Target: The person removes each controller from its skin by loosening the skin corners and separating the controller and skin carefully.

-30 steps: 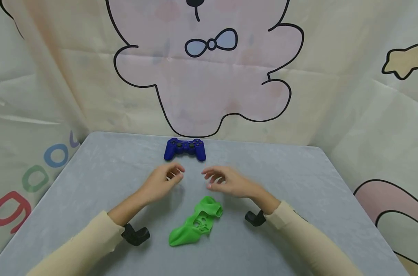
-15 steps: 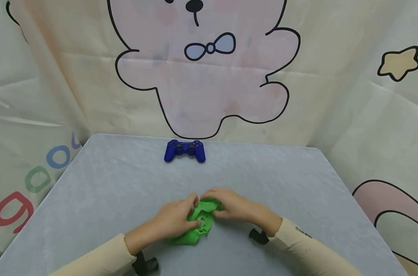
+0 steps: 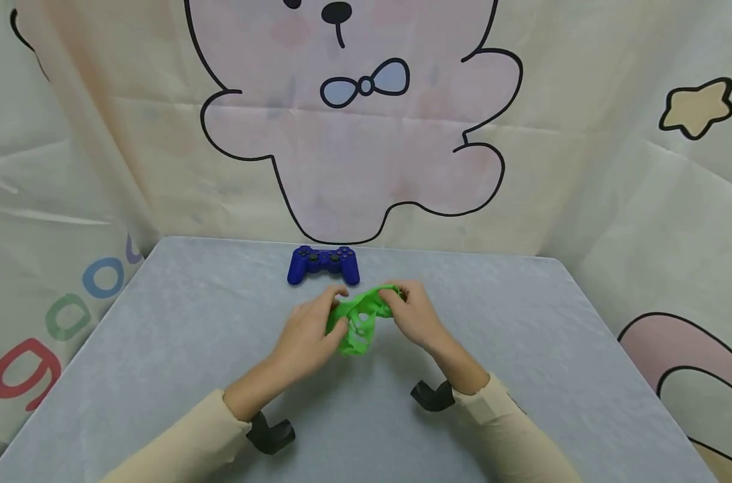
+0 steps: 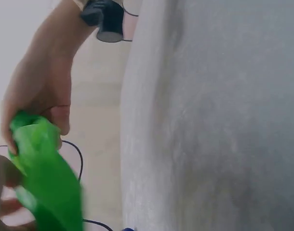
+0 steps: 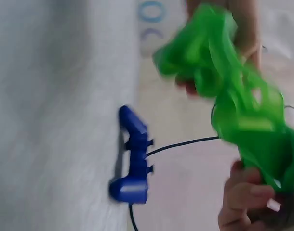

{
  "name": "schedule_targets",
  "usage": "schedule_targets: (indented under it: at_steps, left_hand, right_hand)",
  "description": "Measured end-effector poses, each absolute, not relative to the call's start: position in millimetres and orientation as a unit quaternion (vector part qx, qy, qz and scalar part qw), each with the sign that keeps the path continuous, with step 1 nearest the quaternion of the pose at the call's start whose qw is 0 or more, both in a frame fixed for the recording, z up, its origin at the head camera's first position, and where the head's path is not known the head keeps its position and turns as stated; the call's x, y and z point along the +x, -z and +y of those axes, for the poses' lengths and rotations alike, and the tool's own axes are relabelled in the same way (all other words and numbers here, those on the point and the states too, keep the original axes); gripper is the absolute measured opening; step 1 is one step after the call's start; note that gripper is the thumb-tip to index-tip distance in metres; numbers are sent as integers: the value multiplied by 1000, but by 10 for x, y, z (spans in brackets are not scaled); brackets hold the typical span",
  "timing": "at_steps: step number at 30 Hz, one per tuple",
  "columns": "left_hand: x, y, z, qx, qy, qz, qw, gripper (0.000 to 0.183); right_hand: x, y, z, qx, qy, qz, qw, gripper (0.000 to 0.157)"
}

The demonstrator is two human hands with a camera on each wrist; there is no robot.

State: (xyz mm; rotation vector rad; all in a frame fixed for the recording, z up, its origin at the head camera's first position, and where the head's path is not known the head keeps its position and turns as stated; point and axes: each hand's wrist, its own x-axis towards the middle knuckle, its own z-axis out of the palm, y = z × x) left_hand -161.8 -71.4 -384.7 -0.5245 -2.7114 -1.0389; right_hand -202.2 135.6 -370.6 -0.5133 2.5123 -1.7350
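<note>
A bright green, soft rubbery controller cover (image 3: 367, 305) with cut-out holes is held up over the table, stretched between both hands. My left hand (image 3: 305, 335) grips its left end, thumb on the near side. At the other end my right hand (image 3: 419, 318) pinches the top edge between thumb and fingers. The right wrist view shows the cover (image 5: 214, 53) sagging and blurred, with its openings facing the camera. Just beyond the hands, a blue game controller (image 3: 323, 265) lies on the table near the back edge.
A grey cloth covers the table (image 3: 221, 282). Behind it hangs a cream curtain (image 3: 559, 188) printed with a cartoon bear and a star. Black wrist cameras (image 3: 272, 435) stick out below both sleeves.
Both hands came down to the green cover lying on the table, took hold of it, and lifted it up and away toward the blue controller. The controller has not moved.
</note>
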Motion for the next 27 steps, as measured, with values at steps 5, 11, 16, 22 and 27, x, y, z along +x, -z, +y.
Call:
schedule_targets:
  at_steps: [5,11,16,22,27]
  left_hand:
    - [-1640,3888,-622,-276,286,-897,196,85]
    - [-1642,3857,-656,-269,390,-849,236,43]
    - [-1629,3713,-776,-170,612,-763,120,23]
    - [-1626,3605,-824,-53,686,-722,74,14]
    - [-1641,3527,-853,-49,683,-725,78,16]
  right_hand:
    - [-2069,3527,1329,-50,671,739,44,34]
    - [-2044,3489,1393,-58,675,729,99,46]
    - [-2016,3552,1451,-191,692,684,134,43]
    - [-1993,3619,1466,-324,737,567,175,59]
    - [-1968,3575,1433,-291,717,623,114,45]
